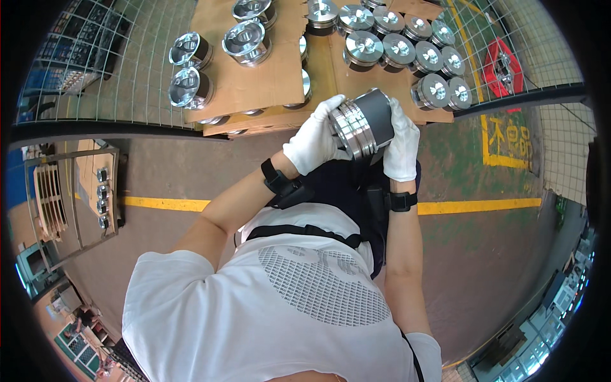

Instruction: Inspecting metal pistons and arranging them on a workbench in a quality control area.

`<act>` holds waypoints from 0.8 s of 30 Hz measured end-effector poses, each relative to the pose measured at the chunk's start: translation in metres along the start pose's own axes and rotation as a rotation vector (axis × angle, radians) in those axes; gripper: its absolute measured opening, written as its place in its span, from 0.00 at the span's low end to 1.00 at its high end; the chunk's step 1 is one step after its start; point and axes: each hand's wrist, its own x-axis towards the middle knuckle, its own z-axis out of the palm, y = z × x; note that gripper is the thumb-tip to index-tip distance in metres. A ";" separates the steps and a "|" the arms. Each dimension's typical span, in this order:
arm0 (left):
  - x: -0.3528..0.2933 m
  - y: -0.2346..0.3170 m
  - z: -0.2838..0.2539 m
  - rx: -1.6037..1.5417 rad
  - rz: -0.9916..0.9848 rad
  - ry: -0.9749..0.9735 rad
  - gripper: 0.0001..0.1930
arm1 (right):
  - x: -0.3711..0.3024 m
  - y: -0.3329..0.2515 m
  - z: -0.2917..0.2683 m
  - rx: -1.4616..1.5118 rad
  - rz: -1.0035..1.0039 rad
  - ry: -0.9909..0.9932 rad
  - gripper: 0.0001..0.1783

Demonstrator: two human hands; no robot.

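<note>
Between my two white-gloved hands an engine piston [364,125] is held tilted on its side, in front of my body and just short of the cardboard's near edge. Its grooved silver ring end faces left, and its dark grey skirt faces right. My left hand [319,135] grips the ring end, fingers over the top and thumb below. Around the skirt end, my right hand [401,143] is closed, with part of its fingers hidden behind the piston. Beyond my hands, several more pistons [397,49] stand grouped on the cardboard at the right.
A cardboard sheet [267,89] at the far left carries several pistons [247,41], with others partly covered under it. Wire mesh [153,70] flanks the stack. A red bin [503,69] sits at the far right. Several pistons also stand on a metal cart [116,191] at left.
</note>
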 end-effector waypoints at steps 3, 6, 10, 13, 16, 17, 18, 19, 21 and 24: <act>-0.008 -0.017 0.008 0.395 0.422 0.170 0.26 | 0.005 -0.009 -0.001 -0.132 0.093 -0.063 0.21; -0.009 -0.006 0.001 0.408 0.288 0.082 0.37 | 0.010 -0.016 0.002 -0.067 -0.002 -0.022 0.26; 0.007 0.006 -0.021 0.131 0.133 -0.008 0.21 | 0.011 -0.027 0.000 0.025 0.105 -0.066 0.27; 0.002 0.012 -0.017 0.035 0.060 0.006 0.23 | 0.011 -0.048 -0.008 -0.153 0.088 -0.127 0.26; -0.006 0.022 -0.014 -0.020 -0.045 -0.019 0.28 | 0.009 -0.037 -0.016 -0.510 0.097 -0.295 0.30; 0.000 0.024 -0.019 -0.023 -0.044 -0.053 0.28 | 0.005 -0.032 -0.016 -0.427 0.071 -0.249 0.30; 0.000 0.026 -0.019 -0.027 -0.045 -0.085 0.29 | 0.003 -0.033 -0.014 -0.343 0.047 -0.203 0.32; -0.006 0.027 -0.015 0.027 -0.072 -0.031 0.34 | 0.003 -0.035 -0.013 -0.342 0.049 -0.205 0.32; -0.006 0.028 -0.019 -0.026 -0.110 -0.054 0.32 | 0.005 -0.041 -0.011 -0.320 0.104 -0.159 0.31; -0.004 0.026 -0.022 -0.053 -0.087 -0.069 0.28 | 0.009 -0.038 -0.001 -0.283 0.244 -0.154 0.28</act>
